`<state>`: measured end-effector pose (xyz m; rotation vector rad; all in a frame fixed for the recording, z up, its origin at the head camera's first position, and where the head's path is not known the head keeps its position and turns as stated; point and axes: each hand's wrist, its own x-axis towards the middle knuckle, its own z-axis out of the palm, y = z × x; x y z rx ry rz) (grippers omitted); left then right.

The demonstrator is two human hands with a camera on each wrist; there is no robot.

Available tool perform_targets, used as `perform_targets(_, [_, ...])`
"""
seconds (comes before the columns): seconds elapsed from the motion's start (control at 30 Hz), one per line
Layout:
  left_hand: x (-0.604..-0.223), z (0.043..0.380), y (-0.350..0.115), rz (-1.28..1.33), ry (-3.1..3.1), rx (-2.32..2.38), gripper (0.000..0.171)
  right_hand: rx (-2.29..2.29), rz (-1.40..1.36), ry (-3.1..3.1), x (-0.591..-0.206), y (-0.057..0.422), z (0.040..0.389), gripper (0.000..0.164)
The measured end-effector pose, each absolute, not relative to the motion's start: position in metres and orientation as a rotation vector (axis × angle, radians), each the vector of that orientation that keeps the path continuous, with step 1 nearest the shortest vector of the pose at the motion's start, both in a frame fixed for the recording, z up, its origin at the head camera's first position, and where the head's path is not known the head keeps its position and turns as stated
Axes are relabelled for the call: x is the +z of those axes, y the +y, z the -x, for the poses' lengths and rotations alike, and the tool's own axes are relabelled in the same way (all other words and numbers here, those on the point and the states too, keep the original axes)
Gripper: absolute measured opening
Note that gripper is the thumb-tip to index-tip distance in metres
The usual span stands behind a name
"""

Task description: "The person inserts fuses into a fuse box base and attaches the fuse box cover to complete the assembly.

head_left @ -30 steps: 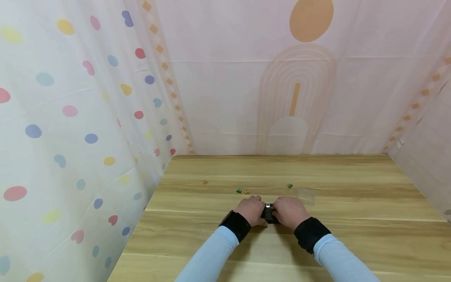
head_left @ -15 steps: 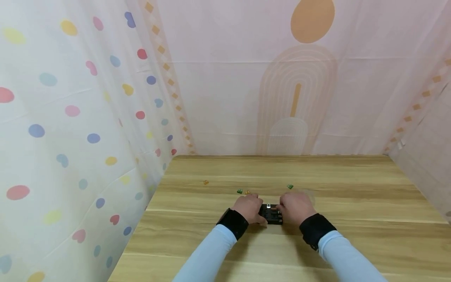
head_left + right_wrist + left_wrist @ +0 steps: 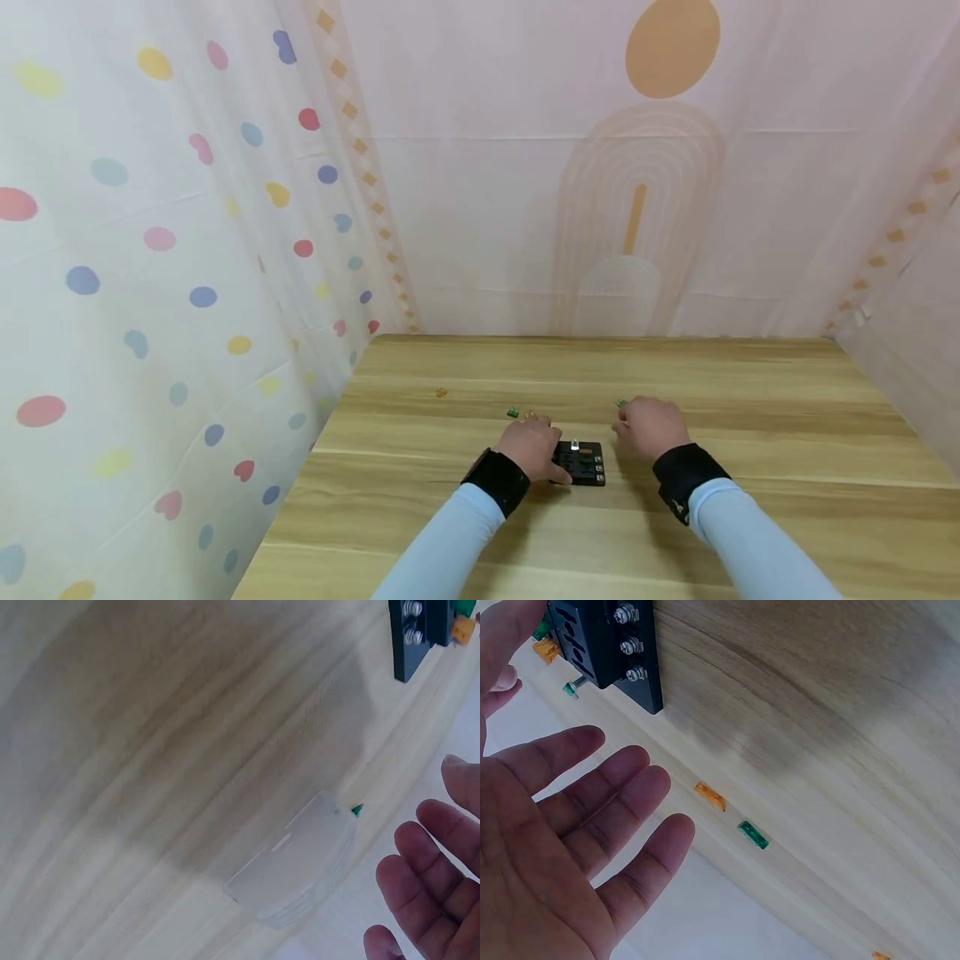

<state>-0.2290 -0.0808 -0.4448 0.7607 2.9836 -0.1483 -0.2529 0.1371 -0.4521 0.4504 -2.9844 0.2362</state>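
Note:
A black fuse block (image 3: pixel 588 468) with side screws sits on the table; green and orange blade fuses are seated in it. My left hand (image 3: pixel 529 448) is at the block's left end. In the left wrist view its fingers are straight and spread, and the thumb overlaps the block's edge. My right hand (image 3: pixel 651 427) reaches beyond the block on the right, its fingertips right by a loose green blade fuse (image 3: pixel 621 403). In the right wrist view its fingers are loosely extended with nothing between them, and a clear plastic cover (image 3: pixel 292 862) lies near the green fuse.
More loose fuses lie past my left hand: a green fuse (image 3: pixel 513 412), an orange fuse (image 3: pixel 530 414) partly behind the fingers, and another orange fuse (image 3: pixel 441 392) farther left. The wooden table (image 3: pixel 750 392) ends at a patterned curtain (image 3: pixel 480 208).
My right hand has left the fuse block and moved right and away from me to the loose green fuse. My left hand has stayed beside the block.

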Motion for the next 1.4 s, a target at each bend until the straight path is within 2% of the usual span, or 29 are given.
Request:
perform_targets(0.07, [-0.445, 0.229, -0.081, -0.765, 2.987, -0.153, 0.067, 0.241, -0.436, -2.992, -0.452, 0.139, 0.256, 0.017])
perform_targets(0.17, [-0.444, 0.230, -0.081, -0.771, 2.995, -0.150, 0.068, 0.270, -0.405, -3.009, -0.451, 0.140, 0.260, 0.024])
perform_targets(0.4, [-0.439, 0.229, -0.082, -0.767, 2.986, -0.131, 0.071, 0.290, -0.328, -3.038, -0.446, 0.142, 0.267, 0.027])
perform_targets(0.7, [-0.441, 0.227, -0.083, -0.783, 2.976, -0.121, 0.070, 0.256, -0.285, -3.032, -0.453, 0.137, 0.281, 0.038])
perform_targets(1.03, [-0.439, 0.229, -0.083, -0.802, 2.969, -0.153, 0.069, 0.227, -0.239, -3.057, -0.455, 0.130, 0.289, 0.022])
perform_targets(1.4, [-0.441, 0.226, -0.080, -0.796, 2.984, -0.168, 0.068, 0.214, -0.229, -3.115, -0.458, 0.132, 0.296, 0.028])
